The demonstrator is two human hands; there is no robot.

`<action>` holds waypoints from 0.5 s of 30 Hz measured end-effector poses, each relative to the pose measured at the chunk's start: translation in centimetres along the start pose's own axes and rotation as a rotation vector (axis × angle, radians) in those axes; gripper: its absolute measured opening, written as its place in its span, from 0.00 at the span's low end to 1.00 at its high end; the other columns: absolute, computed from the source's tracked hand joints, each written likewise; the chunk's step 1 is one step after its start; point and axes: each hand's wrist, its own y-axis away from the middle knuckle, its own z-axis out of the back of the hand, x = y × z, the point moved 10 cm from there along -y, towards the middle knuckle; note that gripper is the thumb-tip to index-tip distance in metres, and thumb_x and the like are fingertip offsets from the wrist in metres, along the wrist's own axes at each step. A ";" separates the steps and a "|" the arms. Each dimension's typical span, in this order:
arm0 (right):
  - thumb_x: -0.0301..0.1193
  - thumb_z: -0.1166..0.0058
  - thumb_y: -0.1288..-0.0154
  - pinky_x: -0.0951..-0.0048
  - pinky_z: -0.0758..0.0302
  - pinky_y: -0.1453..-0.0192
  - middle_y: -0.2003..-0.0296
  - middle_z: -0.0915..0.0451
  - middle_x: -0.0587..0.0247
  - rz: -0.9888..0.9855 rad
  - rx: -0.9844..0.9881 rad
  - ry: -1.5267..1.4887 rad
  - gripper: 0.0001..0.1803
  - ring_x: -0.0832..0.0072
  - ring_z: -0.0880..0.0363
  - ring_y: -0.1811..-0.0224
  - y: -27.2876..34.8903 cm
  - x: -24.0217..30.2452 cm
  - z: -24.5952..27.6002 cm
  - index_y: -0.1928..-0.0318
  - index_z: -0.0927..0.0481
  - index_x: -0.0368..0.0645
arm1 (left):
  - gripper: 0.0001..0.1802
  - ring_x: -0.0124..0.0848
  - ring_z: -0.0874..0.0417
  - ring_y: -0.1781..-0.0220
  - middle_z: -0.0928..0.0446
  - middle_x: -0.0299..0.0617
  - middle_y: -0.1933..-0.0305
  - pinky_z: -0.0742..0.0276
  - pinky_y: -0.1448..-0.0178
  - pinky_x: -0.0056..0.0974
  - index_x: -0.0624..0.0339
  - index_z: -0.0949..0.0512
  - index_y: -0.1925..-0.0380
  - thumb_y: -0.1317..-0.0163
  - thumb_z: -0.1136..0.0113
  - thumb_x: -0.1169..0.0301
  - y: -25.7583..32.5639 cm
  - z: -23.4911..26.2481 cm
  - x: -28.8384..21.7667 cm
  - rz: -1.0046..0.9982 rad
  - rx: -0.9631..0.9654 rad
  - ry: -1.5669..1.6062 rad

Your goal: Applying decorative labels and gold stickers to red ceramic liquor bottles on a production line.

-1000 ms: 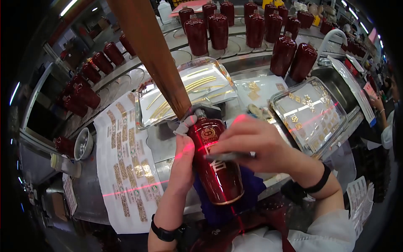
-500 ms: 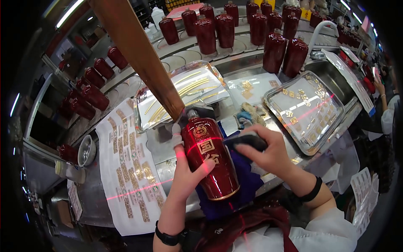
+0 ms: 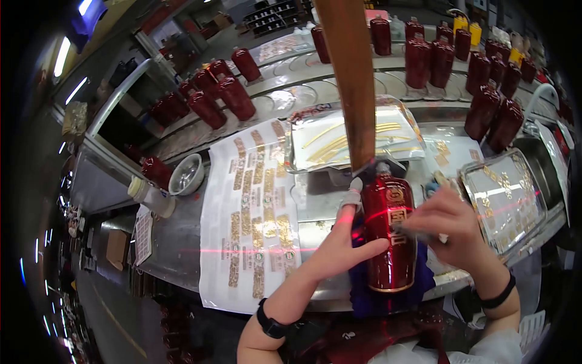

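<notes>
A dark red glossy bottle (image 3: 389, 267) with gold decals down its front lies neck away on a blue cloth (image 3: 362, 301). My left hand (image 3: 336, 249) steadies it from the left, thumb across the front and a white-covered fingertip near the shoulder. My right hand (image 3: 456, 227), blurred by motion, is closed on a dark flat scraper-like tool (image 3: 418, 225) at the bottle's right side, beside the decals. The tool's outline is smeared, and my right fingers partly hide it. Red light lines cross the bottle and both hands.
A wooden post (image 3: 351, 79) rises just beyond the bottle. Left lies a white sheet of gold decals (image 3: 209, 242); behind, a tray (image 3: 294, 159) of gold strips. Another decal tray (image 3: 506, 246) sits right, by a sink (image 3: 548, 164). Red bottles (image 3: 418, 64) line the conveyor (image 3: 297, 91).
The view has turned left, so the scene sits farther right. The bottle's decals now face more to the right. My right hand with the tool has come closer over the bottle's front.
</notes>
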 end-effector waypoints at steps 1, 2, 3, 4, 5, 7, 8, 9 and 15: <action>0.20 0.37 0.60 0.69 0.28 0.67 0.70 0.22 0.66 0.010 0.029 -0.087 0.19 0.66 0.26 0.70 0.4 0.8 -0.7 0.62 0.17 0.47 | 0.53 0.42 0.43 0.29 0.48 0.56 0.30 0.39 0.32 0.45 0.59 0.60 0.30 0.45 0.34 0.60 0.1 1.1 -0.1 0.084 -0.008 0.023; 0.21 0.37 0.62 0.70 0.28 0.69 0.70 0.22 0.66 0.068 0.081 -0.201 0.20 0.67 0.27 0.71 1.5 1.3 -1.5 0.62 0.16 0.48 | 0.51 0.43 0.44 0.28 0.49 0.53 0.29 0.40 0.32 0.46 0.55 0.58 0.29 0.43 0.35 0.61 0.5 2.5 -0.2 0.169 -0.014 0.048; 0.20 0.37 0.62 0.71 0.28 0.69 0.69 0.22 0.67 0.058 0.090 -0.210 0.20 0.67 0.27 0.71 1.9 1.8 -1.5 0.62 0.16 0.48 | 0.46 0.44 0.43 0.29 0.47 0.46 0.29 0.40 0.32 0.49 0.50 0.53 0.29 0.43 0.35 0.61 1.0 5.3 1.2 0.187 -0.042 -0.037; 0.20 0.37 0.62 0.71 0.28 0.69 0.69 0.21 0.67 0.041 0.105 -0.219 0.20 0.68 0.26 0.72 2.2 2.0 -1.7 0.62 0.16 0.48 | 0.44 0.44 0.43 0.29 0.46 0.43 0.29 0.39 0.33 0.49 0.53 0.49 0.30 0.42 0.36 0.59 1.5 8.5 2.2 0.222 -0.100 -0.137; 0.20 0.37 0.62 0.71 0.28 0.69 0.69 0.21 0.67 0.049 0.105 -0.213 0.20 0.68 0.26 0.72 2.3 2.0 -1.8 0.62 0.16 0.48 | 0.42 0.42 0.41 0.30 0.43 0.46 0.30 0.39 0.33 0.47 0.56 0.45 0.32 0.42 0.36 0.58 1.8 11.6 2.3 0.280 -0.181 -0.169; 0.21 0.36 0.64 0.72 0.28 0.68 0.69 0.20 0.67 -0.073 0.016 -0.041 0.21 0.69 0.24 0.71 2.2 0.6 -1.5 0.62 0.15 0.48 | 0.37 0.43 0.32 0.36 0.33 0.55 0.39 0.37 0.34 0.40 0.66 0.34 0.40 0.45 0.34 0.59 2.5 20.0 3.1 0.165 -0.358 -0.596; 0.21 0.36 0.64 0.72 0.28 0.68 0.69 0.20 0.67 -0.066 -0.012 -0.028 0.21 0.69 0.24 0.71 3.3 1.0 -0.3 0.62 0.15 0.48 | 0.33 0.45 0.29 0.40 0.30 0.57 0.43 0.35 0.36 0.41 0.68 0.31 0.43 0.45 0.35 0.59 2.8 22.9 2.6 0.198 -0.421 -0.787; 0.21 0.35 0.64 0.72 0.28 0.68 0.70 0.20 0.67 -0.113 0.013 -0.164 0.21 0.69 0.24 0.71 4.1 0.7 -0.6 0.63 0.15 0.48 | 0.32 0.47 0.28 0.41 0.28 0.57 0.46 0.33 0.38 0.43 0.67 0.29 0.45 0.45 0.36 0.56 3.9 28.1 5.0 0.310 -0.530 -0.820; 0.23 0.33 0.55 0.69 0.25 0.65 0.71 0.19 0.59 -0.595 -0.238 -0.164 0.13 0.65 0.21 0.69 11.0 -4.8 0.7 0.64 0.17 0.43 | 0.49 0.52 0.40 0.32 0.35 0.56 0.37 0.47 0.33 0.61 0.56 0.35 0.38 0.53 0.47 0.31 5.0 38.6 10.6 0.836 -0.772 -1.363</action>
